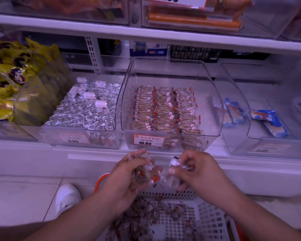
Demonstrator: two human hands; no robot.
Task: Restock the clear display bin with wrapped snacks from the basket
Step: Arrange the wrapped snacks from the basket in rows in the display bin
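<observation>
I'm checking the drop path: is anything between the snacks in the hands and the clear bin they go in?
Nothing visible blocks it. The left hand and right hand hold wrapped snacks just below the clear bin, whose open top is uncovered.

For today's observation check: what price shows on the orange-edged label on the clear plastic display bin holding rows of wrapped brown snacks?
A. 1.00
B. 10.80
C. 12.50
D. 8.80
B: the orange-edged price label on the front of the clear plastic display bin reads 10.80.
</observation>
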